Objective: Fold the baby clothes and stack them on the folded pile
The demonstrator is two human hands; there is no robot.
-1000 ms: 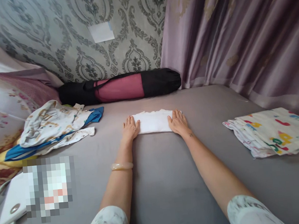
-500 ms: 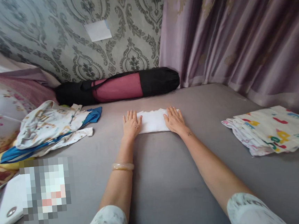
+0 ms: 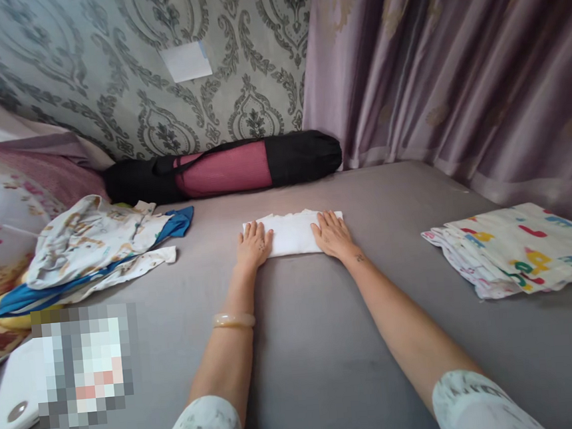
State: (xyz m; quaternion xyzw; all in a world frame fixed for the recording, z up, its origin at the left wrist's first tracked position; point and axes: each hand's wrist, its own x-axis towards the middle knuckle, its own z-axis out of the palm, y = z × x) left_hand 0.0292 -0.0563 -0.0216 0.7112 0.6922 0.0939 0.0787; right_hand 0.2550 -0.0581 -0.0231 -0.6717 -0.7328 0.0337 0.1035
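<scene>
Head view shows my left hand (image 3: pixel 253 245) and right hand (image 3: pixel 333 235) pressing flat, fingers spread, on a small white folded cloth (image 3: pixel 291 232), seemingly fully folded, while the crumpled printed garments (image 3: pixel 93 241) lie unfolded.

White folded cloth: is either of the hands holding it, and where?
Neither grips it. The left hand and right hand lie flat, palms down, on the white folded cloth near its two ends.

Grey bed (image 3: pixel 326 331) bears white cloth (image 3: pixel 292 232), printed stack (image 3: pixel 524 250).

Both arms stretched forward, left hand (image 3: pixel 254 244) and right hand (image 3: pixel 332 235) flat, palms down, fingers together
</scene>
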